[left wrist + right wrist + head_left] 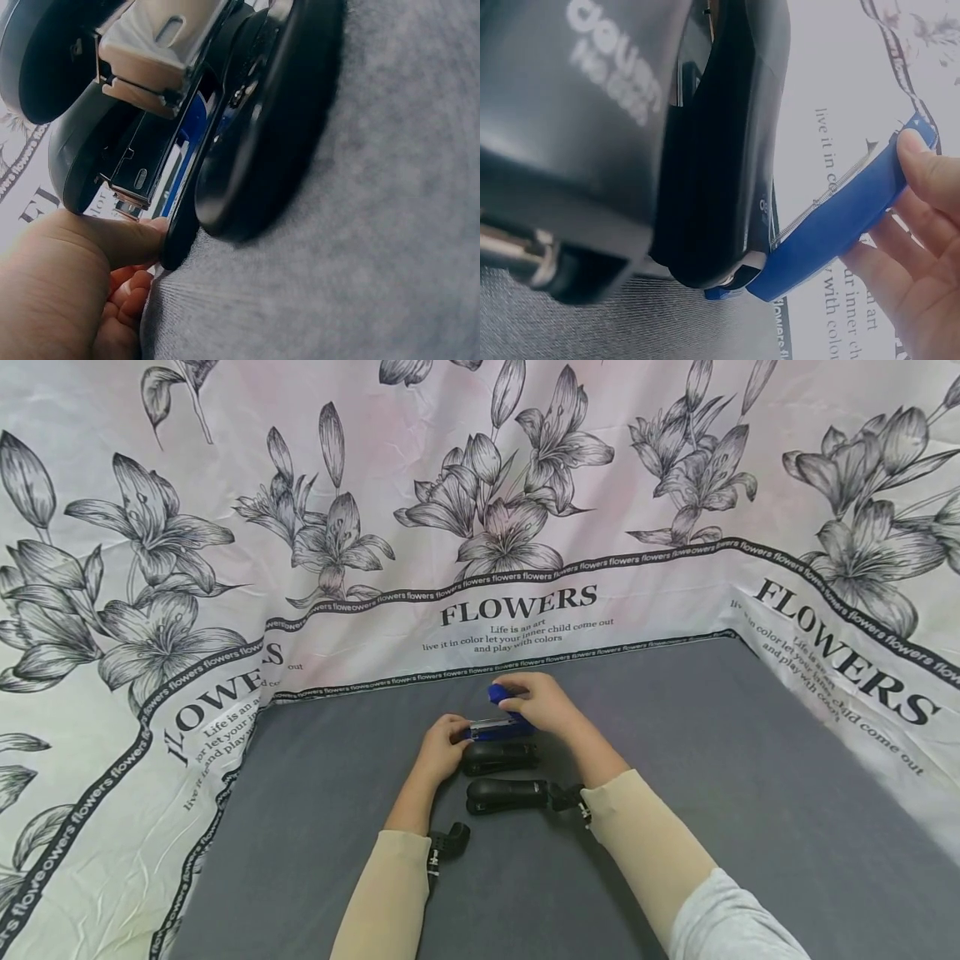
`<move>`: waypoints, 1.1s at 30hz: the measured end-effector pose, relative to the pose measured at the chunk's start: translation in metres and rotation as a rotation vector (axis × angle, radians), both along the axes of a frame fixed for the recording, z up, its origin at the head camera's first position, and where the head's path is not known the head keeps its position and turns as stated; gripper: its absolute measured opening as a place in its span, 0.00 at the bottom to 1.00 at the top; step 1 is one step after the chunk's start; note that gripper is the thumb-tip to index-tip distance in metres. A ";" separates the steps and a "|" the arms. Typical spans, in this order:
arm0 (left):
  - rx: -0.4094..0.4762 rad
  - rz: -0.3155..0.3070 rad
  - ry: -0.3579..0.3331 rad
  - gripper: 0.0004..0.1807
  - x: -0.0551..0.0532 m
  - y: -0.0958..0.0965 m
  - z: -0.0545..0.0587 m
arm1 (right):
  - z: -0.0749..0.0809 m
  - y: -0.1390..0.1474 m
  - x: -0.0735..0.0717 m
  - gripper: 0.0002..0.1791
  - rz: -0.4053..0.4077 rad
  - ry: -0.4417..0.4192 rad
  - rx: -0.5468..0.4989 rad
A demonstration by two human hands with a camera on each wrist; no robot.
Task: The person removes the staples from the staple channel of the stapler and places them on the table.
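Observation:
A blue stapler [498, 728] lies farthest back in a row of staplers, its top cover swung up. My right hand [546, 703] pinches the free end of that raised blue cover [832, 225] between thumb and fingers; a thin spring shows along the cover in the right wrist view. At the stapler's left end, my left hand [442, 747] grips the base between thumb and fingertips. Nearer to me lie two black staplers [500, 758], the closer one [506, 796] beside my right wrist. In the left wrist view, black staplers hide most of the blue stapler [180, 169].
Grey cloth [337, 793] covers the table. A white fabric backdrop [517, 610] printed with flowers and lettering rises close behind the blue stapler and along both sides. A black wrist camera [450, 841] juts from the left sleeve.

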State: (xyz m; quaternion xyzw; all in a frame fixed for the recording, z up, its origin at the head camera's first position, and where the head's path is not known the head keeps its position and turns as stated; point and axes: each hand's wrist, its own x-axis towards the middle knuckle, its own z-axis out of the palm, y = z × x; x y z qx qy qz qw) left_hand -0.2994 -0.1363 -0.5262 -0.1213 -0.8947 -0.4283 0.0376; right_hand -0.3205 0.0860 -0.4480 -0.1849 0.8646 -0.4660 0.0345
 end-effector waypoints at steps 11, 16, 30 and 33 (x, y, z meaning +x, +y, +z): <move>-0.039 -0.014 0.026 0.16 0.001 -0.001 -0.004 | -0.009 0.011 0.001 0.22 -0.063 -0.014 -0.098; -0.038 -0.010 0.033 0.16 0.000 -0.001 -0.004 | -0.010 0.015 0.001 0.21 -0.071 0.007 -0.169; -0.027 0.001 0.023 0.16 0.000 -0.001 -0.002 | -0.021 0.031 0.002 0.20 -0.074 0.011 -0.379; -0.030 0.004 0.022 0.16 0.000 0.000 -0.003 | -0.023 0.035 0.004 0.20 -0.086 0.016 -0.392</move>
